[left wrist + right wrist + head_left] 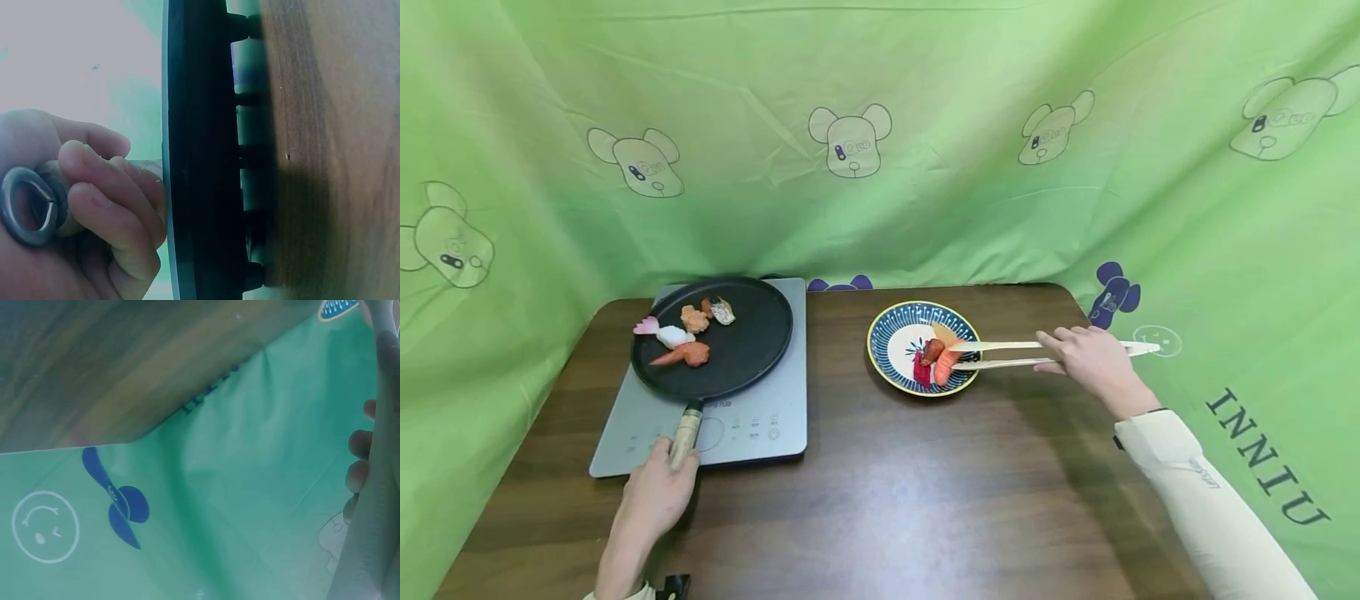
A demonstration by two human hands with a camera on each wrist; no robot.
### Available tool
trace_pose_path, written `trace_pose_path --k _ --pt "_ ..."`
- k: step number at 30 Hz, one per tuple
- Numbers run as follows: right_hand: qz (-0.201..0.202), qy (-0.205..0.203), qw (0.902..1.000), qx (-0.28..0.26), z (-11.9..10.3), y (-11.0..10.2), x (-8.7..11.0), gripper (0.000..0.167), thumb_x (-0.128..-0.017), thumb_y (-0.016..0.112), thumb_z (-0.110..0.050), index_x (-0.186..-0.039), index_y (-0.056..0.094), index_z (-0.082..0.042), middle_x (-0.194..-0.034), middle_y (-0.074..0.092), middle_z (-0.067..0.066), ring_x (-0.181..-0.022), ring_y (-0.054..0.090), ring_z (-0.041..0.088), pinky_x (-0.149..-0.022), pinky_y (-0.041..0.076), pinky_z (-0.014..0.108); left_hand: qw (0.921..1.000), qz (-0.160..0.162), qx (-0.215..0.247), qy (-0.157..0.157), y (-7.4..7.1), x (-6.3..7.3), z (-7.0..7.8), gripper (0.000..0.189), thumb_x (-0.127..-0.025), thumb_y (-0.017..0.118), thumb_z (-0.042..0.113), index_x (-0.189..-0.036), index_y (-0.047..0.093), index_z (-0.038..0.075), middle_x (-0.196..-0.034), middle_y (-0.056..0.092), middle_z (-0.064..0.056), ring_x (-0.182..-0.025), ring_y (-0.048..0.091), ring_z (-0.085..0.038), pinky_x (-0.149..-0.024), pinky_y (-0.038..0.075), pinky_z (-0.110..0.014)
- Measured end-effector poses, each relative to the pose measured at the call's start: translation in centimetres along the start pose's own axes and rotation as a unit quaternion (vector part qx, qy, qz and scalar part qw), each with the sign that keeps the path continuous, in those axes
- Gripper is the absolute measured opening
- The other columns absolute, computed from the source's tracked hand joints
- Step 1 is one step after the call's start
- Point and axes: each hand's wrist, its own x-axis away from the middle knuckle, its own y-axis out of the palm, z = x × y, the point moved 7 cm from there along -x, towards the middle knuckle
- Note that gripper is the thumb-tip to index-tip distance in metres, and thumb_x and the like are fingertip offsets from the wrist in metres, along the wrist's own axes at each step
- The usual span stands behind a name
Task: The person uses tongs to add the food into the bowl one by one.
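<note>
My left hand (658,492) curls round the pale handle (686,435) of a black frying pan (748,342), which sits on a grey induction cooktop (793,400). In the left wrist view, fingers (119,219) wrap the handle near its metal hanging ring (28,206). Several food pieces lie on the pan's left half, among them a white and pink one (672,336) and an orange-brown one (688,355). My right hand (1093,362) holds pale tongs (1007,345), their tips over a blue-patterned plate (891,346). Around the tips lie an orange-and-white piece (945,368), a brown-red piece (932,351) and a dark red piece (922,370).
The cooktop and plate share a brown wooden table (910,500), with the cooktop on the left. A green printed curtain (955,208) hangs behind the table and along both sides.
</note>
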Motion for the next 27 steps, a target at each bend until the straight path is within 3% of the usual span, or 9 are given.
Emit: trace_pose_path --k 8,13,16,19,23,27 --pt "-0.004 -0.026 0.9996 0.010 0.0 -0.6 -1.8 0.084 -0.091 0.014 -0.066 -0.111 0.067 -0.005 -0.069 0.057 0.007 -0.054 0.055 0.025 -0.051 0.045 0.039 1.0000 0.000 0.003 -0.004 0.2 0.1 -0.1 0.043 -0.096 0.041 0.036 -0.117 0.037 -0.002 -0.071 0.046 -0.012 -0.054 0.045 -0.024 -0.046 0.035 -0.035" --pt "0.000 -0.046 0.9989 0.013 0.1 -1.1 -2.7 0.088 -0.089 0.008 -0.066 -0.108 0.068 -0.004 -0.068 0.057 0.007 -0.053 0.055 0.026 -0.049 0.045 0.040 1.0000 0.000 0.003 0.005 0.0 0.0 0.1 0.046 -0.096 0.041 0.037 -0.118 0.036 -0.003 -0.071 0.047 -0.013 -0.055 0.045 -0.024 -0.047 0.035 -0.035" --pt "-0.011 -0.061 0.9980 0.012 -0.4 -0.6 -3.4 0.086 -0.088 0.011 -0.067 -0.111 0.066 -0.004 -0.071 0.059 0.008 -0.055 0.056 0.026 -0.049 0.044 0.038 1.0000 0.004 0.002 0.007 -0.2 0.1 0.1 0.044 -0.096 0.041 0.036 -0.117 0.037 -0.003 -0.071 0.047 -0.013 -0.055 0.046 -0.024 -0.047 0.035 -0.035" --pt "-0.038 -0.056 0.9977 0.001 -0.8 0.4 -3.7 0.079 -0.087 0.026 -0.068 -0.113 0.066 -0.005 -0.073 0.060 0.008 -0.056 0.058 0.026 -0.050 0.044 0.038 0.9999 0.004 0.005 0.009 -0.3 0.1 0.2 0.043 -0.096 0.042 0.036 -0.116 0.037 -0.003 -0.071 0.047 -0.013 -0.055 0.046 -0.024 -0.047 0.035 -0.035" --pt "-0.093 -0.007 0.9949 -0.038 -1.1 2.1 -3.4 0.060 -0.081 0.063 -0.055 -0.115 0.065 -0.005 -0.077 0.063 0.010 -0.055 0.059 0.030 -0.051 0.047 0.044 1.0000 0.002 0.005 0.007 -0.2 0.1 0.2 0.044 -0.096 0.041 0.036 -0.117 0.037 -0.003 -0.072 0.047 -0.013 -0.056 0.046 -0.025 -0.047 0.035 -0.036" --pt "-0.130 0.036 0.9887 -0.066 -1.3 3.0 -2.8 0.052 -0.080 0.071 -0.043 -0.116 0.064 -0.007 -0.085 0.068 0.013 -0.057 0.061 0.034 -0.054 0.047 0.048 1.0000 0.000 0.005 0.004 -0.2 0.1 0.2 0.044 -0.096 0.041 0.037 -0.116 0.037 -0.003 -0.071 0.046 -0.013 -0.055 0.045 -0.024 -0.047 0.034 -0.035"
